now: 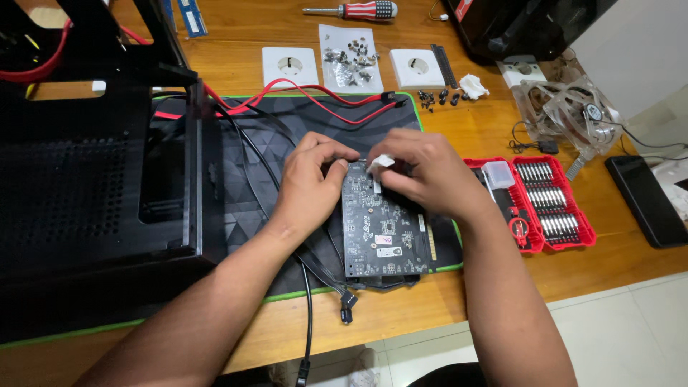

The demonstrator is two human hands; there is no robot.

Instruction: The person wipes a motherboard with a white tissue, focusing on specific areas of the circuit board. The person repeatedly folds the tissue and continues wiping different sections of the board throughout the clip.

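A: Where is the circuit board?

B: In the middle of the frame, lying on the dark mat that covers the wooden table, its far end under both hands.

A: What is the left hand doing?

B: Its grip is narrow, fingers curled and pressed to the board's upper left corner.

A: And the right hand?

B: Its grip is closed on a small white piece, pinched between thumb and fingertips just above the board's top edge. I cannot tell what the piece is.

A: What lies around them?

B: A black computer case fills the left of the frame, with red cables and black ones running from it across the mat. At right sits an open red bit set. Along the top: a screwdriver, a clear bag of screws between two white sockets, and a clear fan at upper right.
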